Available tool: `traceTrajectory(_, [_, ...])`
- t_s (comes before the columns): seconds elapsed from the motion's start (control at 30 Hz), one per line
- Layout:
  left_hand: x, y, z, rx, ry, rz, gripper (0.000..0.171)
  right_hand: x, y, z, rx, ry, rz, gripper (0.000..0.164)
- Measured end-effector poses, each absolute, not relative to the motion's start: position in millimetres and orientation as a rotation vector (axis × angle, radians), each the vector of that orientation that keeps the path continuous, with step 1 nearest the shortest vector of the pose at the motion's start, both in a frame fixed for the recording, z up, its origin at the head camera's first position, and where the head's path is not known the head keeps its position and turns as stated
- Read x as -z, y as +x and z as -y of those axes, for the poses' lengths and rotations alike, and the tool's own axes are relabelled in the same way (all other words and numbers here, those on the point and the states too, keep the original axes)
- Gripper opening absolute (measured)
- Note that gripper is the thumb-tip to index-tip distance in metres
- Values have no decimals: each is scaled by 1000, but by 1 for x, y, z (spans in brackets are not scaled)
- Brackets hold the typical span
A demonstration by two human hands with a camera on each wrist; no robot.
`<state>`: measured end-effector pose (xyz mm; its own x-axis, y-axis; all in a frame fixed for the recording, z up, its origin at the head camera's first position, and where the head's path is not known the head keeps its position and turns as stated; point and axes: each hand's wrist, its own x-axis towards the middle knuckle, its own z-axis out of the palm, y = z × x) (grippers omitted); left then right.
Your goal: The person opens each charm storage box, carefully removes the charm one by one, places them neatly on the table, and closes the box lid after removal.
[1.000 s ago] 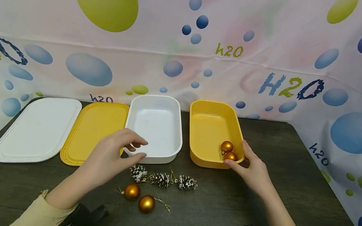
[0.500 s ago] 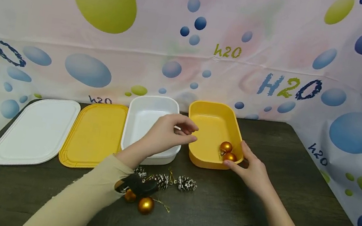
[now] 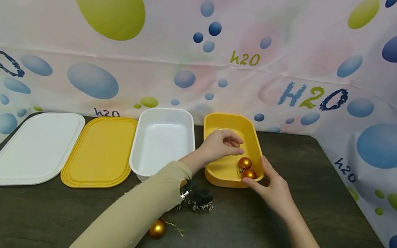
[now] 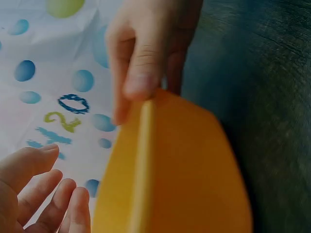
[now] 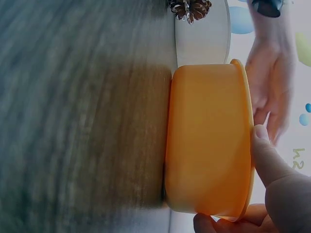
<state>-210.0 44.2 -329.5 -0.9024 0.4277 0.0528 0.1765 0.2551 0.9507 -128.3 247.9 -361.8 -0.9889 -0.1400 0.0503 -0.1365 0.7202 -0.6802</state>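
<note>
My left hand (image 3: 220,146) is over the yellow container (image 3: 222,181), its fingers loosely bent and holding nothing; the left wrist view shows these fingers (image 4: 60,199) apart from the container wall. Two gold Christmas baubles (image 3: 245,163) lie inside, in the near right corner. My right hand (image 3: 274,190) grips that corner, thumb on the rim and other fingers along the outer side. Another gold bauble (image 3: 158,229) with a thread loop lies on the table beside my left sleeve. A frosted pine cone (image 3: 204,206) shows partly from under the left wrist strap; the sleeve hides the other ornaments.
Left of the yellow container stands a white container (image 3: 162,136) with nothing visible inside. Farther left lie a yellow lid (image 3: 101,152) and a white lid (image 3: 36,148), flat on the dark table (image 3: 228,238). A printed backdrop (image 3: 170,52) rises behind the table.
My left hand has moved right, from the near left edge of the white container across it to above the yellow container. My right hand has kept its grip on the corner.
</note>
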Motion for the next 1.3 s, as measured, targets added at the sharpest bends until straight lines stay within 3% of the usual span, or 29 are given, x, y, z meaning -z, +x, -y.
traceTrajectory(0.2, [348,-211,-62,-1730,496,-2252,25,364,-128,-248,1168,-254,-2911,91])
traceTrajectory(0.7, [361,-212,-77,-1473,443,-2305,39,363,-127,-248,1170,-245,-2899,91])
traceTrajectory(1.13, [356,-210,-77,-1417,466,-2313,23,364,-129,-248,1161,-269,-2918,91])
traceTrajectory(1.3, [356,-211,-78,-1425,481,-2271,28,362,-129,-248,1154,-271,-2928,90])
